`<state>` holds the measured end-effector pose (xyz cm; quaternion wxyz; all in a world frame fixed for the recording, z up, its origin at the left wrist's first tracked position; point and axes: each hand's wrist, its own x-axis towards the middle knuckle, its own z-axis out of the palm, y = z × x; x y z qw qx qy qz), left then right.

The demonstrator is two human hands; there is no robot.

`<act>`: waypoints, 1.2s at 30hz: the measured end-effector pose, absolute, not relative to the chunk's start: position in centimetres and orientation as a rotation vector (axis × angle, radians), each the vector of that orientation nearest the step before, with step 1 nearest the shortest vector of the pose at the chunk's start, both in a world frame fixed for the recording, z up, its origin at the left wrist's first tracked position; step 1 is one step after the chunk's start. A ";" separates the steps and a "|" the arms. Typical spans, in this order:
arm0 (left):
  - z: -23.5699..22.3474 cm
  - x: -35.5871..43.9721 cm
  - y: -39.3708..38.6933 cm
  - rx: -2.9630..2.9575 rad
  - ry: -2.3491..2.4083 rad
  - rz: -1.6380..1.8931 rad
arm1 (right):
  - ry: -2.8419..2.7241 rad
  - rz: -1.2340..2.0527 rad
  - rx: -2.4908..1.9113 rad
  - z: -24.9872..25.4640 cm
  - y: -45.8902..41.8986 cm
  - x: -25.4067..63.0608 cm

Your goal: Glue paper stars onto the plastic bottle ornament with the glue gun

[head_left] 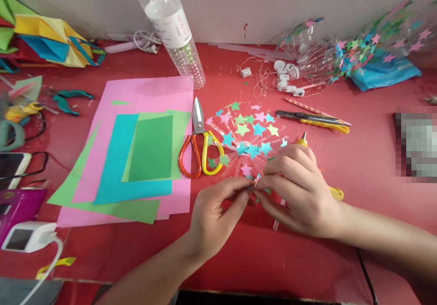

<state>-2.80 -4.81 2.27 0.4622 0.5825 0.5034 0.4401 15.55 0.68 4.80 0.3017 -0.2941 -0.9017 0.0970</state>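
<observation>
A cut plastic bottle piece (254, 136) lies spread into clear strips with blue, green and pink paper stars stuck on them. At its near edge my left hand (220, 216) and my right hand (300, 193) meet, fingertips pinched together. What sits between the fingertips is too small and covered to name. Under my right hand lies a glue gun (335, 193), its metal tip and yellow body partly showing. Scissors (198, 141) with one red and one yellow handle rest left of the strips, points away from me.
Sheets of coloured paper (152, 148) lie left, below a standing plastic bottle (180, 36). A cutter knife (312, 118) and a striped straw (316, 109) lie right. Star-covered plastic pieces (355, 54) and small white parts (287, 77) are at the back. Teal pliers (70, 100) lie far left.
</observation>
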 end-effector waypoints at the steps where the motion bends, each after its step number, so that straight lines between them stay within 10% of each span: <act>1: 2.3 -2.8 -4.8 1.411 1.238 1.082 | -2.389 0.249 -0.783 4.8 0.7 15.5; 36: 2.9 -2.2 -3.2 1.037 1.347 1.056 | -2.365 -0.032 -0.835 4.7 1.0 15.3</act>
